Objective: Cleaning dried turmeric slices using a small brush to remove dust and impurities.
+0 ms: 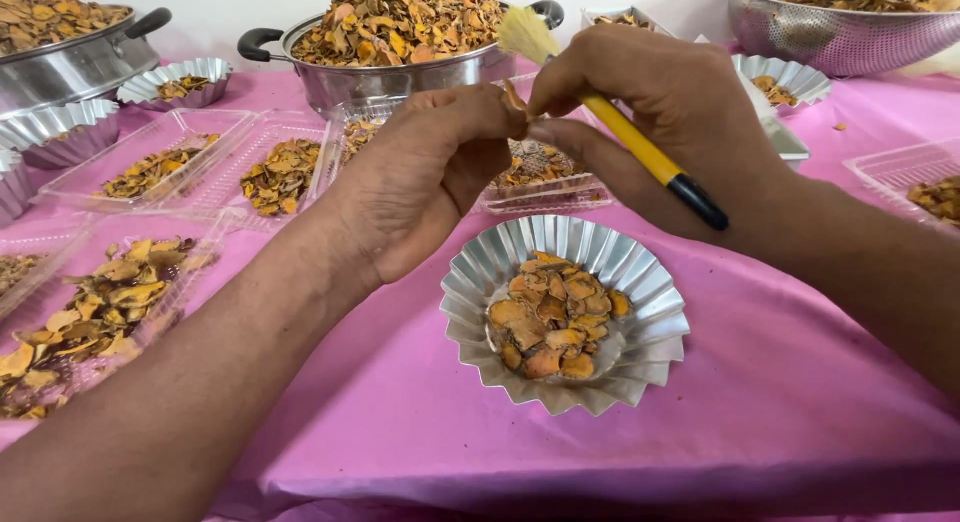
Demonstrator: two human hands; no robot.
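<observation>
left hand: my left hand [425, 177] is up over the table, fingertips pinched on a small dried orange slice [514, 95]; it's so tiny I can barely make it out between the fingers; held in the air, not resting on anything
right hand: my right hand [665, 112] is clamped around a brush [640, 142] with a yellow handle and black end; pale bristles point up and back toward the big pot; thumb and forefinger also meet the left fingertips right at that slice, so both hands are touching there
fluted foil cup: right below the hands, a silver fluted foil cup [655, 327] sits on the pink tablecloth [780, 382]; it holds a little heap of dried orange-brown slices [550, 322]
trays: clear plastic trays [160, 142] with more slices lie to the left; another one sits just behind the hands, partly hidden
big pot: steel pot with black handles [365, 82] at the back, piled high with the same dried stuff; a second pot far left, a metal colander [840, 37] far right
spare cups: a few more fluted cups [185, 77] along the back edge, some with a few slices in them
</observation>
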